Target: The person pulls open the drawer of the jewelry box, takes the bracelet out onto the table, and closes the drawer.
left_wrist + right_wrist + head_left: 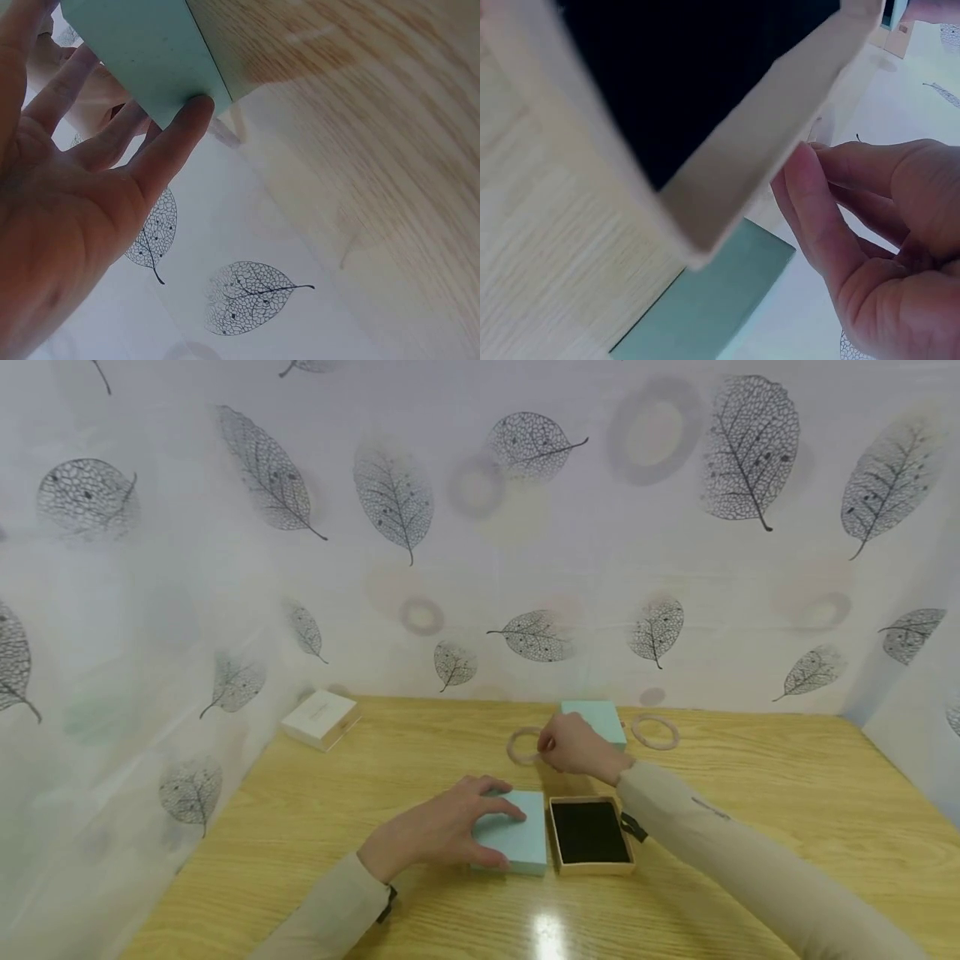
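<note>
My left hand (pixel 450 822) grips a mint-green box lid (pixel 521 837). In the left wrist view its thumb presses one side of the lid, with the other fingers partly hidden behind. My right hand (pixel 577 750) reaches over the table and pinches the right edge of a pale bangle (pixel 511 748), its thumb and index fingertips together. Between lid and right forearm stands an open tan box (pixel 594 869) with a black pad (pixel 591 832) inside. From the right wrist, the box wall (pixel 757 142) hides part of the pinch.
Behind the right hand stands another mint-green box (pixel 596 718). A second pale bangle (pixel 658 747) lies to its right. At the table's back left corner is a white box (pixel 321 717). A leaf-patterned curtain (pixel 465 568) borders the wooden table (pixel 420 735) at the back and sides.
</note>
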The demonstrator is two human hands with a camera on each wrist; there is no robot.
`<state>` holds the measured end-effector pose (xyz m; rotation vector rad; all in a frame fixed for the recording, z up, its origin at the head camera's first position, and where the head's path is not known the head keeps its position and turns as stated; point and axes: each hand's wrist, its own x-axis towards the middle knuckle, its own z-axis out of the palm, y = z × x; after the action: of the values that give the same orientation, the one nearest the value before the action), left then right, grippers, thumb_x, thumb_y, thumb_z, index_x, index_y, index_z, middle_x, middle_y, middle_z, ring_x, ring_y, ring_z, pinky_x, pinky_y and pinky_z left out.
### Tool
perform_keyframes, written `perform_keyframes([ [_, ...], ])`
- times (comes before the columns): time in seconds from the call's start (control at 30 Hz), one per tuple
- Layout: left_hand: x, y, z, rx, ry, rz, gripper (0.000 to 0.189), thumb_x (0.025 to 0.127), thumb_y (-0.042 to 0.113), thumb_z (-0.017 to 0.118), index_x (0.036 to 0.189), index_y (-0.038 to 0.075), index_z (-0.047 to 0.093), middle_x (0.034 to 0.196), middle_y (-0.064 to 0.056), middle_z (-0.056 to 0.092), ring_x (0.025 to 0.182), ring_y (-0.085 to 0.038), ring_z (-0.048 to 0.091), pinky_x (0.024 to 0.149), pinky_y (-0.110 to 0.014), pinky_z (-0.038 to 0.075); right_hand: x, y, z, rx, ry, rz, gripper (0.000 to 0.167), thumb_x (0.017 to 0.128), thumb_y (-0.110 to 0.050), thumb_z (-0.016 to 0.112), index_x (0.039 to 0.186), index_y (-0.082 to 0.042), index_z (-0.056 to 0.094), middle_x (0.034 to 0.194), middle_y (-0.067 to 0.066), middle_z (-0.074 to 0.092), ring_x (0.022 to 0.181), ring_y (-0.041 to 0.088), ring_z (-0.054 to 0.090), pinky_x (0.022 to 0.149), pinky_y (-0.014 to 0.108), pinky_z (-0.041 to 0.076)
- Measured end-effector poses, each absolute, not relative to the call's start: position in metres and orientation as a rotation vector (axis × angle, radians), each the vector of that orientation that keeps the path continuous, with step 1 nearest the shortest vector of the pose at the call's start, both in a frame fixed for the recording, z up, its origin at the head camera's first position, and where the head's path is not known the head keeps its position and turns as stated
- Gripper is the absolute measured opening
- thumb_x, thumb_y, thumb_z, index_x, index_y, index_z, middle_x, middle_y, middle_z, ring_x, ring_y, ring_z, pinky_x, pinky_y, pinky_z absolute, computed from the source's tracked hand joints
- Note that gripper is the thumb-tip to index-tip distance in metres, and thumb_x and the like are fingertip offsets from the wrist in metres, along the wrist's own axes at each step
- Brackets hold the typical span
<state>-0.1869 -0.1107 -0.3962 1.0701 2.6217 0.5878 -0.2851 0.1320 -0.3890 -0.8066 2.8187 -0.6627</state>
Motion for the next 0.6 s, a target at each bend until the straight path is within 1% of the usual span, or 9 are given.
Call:
perform_keyframes([
  [0.17,-0.188,-0.110,-0.397,1.066,2.617,0.585,0.052,0.087,0.048,0.080,0.135,0.032,0.065,0.156,-0.004,0.047,0.141,-0.027,0.044,0.114,-0.045,0.046,-0.288,0.128,-0.390,-0.802,2.831,-0.622,0.014,0.089,0.002,0.067,0.095,0.004,0.079,0.068,0.006,0.073,0.057,0.011,0.066,0.063,0.030,0.062],
  [0.37,-0.188,-0.110,-0.398,1.076,2.618,0.586,0.052,0.087,0.048,0.080,0.135,0.031,0.066,0.156,-0.005,0.047,0.140,-0.027,0.045,0.114,-0.045,0.046,-0.294,0.125,-0.393,-0.788,2.820,-0.593,0.016,0.087,0.004,0.066,0.087,0.001,0.081,0.065,0.005,0.072,0.056,0.012,0.064,0.059,0.027,0.058],
  [0.47,-0.188,-0.110,-0.398,1.080,2.618,0.592,0.052,0.087,0.047,0.080,0.134,0.031,0.066,0.156,-0.005,0.047,0.140,-0.028,0.045,0.114,-0.046,0.046,-0.297,0.122,-0.395,-0.758,2.826,-0.579,0.017,0.087,0.005,0.065,0.085,-0.001,0.081,0.070,0.007,0.075,0.058,0.013,0.065,0.057,0.026,0.057],
  [0.6,-0.188,-0.110,-0.398,1.073,2.622,0.591,0.053,0.086,0.047,0.080,0.134,0.031,0.066,0.156,-0.005,0.047,0.140,-0.028,0.045,0.114,-0.046,0.046,-0.297,0.120,-0.396,-0.698,2.836,-0.573,0.016,0.087,0.004,0.066,0.086,0.000,0.081,0.079,0.011,0.077,0.062,0.016,0.068,0.056,0.026,0.058],
])
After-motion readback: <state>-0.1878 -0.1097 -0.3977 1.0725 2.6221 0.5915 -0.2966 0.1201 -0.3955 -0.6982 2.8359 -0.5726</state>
